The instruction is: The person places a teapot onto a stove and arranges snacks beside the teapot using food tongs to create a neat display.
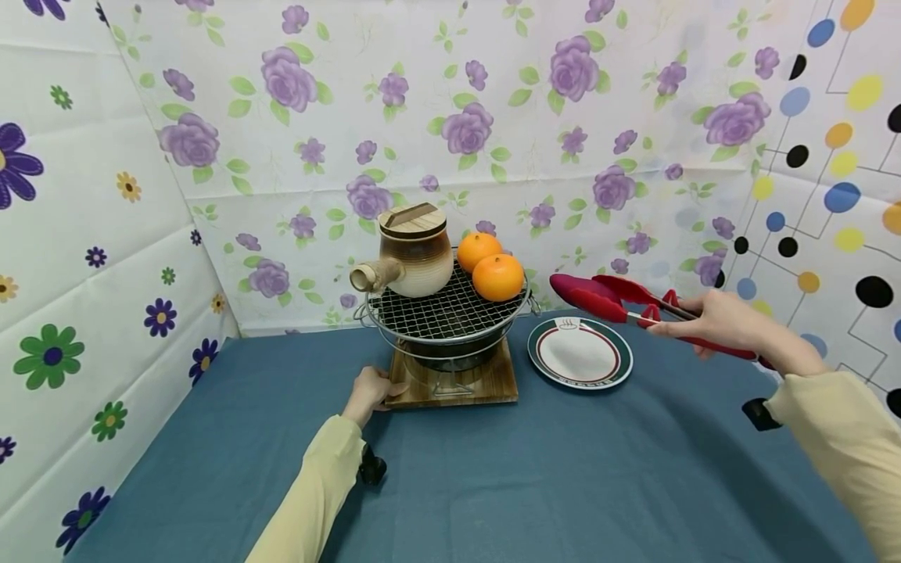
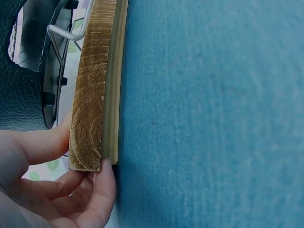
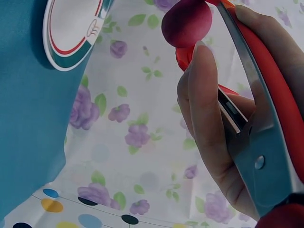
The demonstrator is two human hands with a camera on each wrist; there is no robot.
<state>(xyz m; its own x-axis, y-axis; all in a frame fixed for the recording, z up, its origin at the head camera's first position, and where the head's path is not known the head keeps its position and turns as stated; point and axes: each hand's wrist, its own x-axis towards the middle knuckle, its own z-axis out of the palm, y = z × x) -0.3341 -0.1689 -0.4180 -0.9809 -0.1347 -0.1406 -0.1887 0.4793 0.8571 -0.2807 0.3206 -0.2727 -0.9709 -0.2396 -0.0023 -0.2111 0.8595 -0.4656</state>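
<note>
A small grill (image 1: pixel 447 314) with a wire mesh top stands on a wooden board (image 1: pixel 454 385). On the mesh sit a brown clay teapot (image 1: pixel 412 250) with a wooden lid and two oranges (image 1: pixel 498 276). My left hand (image 1: pixel 369 393) grips the board's near left corner (image 2: pixel 93 142), thumb on top and fingers underneath. My right hand (image 1: pixel 718 322) holds red tongs (image 1: pixel 612 299) in the air above a white plate (image 1: pixel 579 353) with a green and red rim. The tong tips point left toward the oranges and hold nothing. In the right wrist view my fingers wrap the tongs (image 3: pixel 259 109).
A blue cloth (image 1: pixel 493 469) covers the table. Floral sheets form walls at the left and back; a dotted sheet stands at the right. The plate (image 3: pixel 71 31) lies just right of the grill.
</note>
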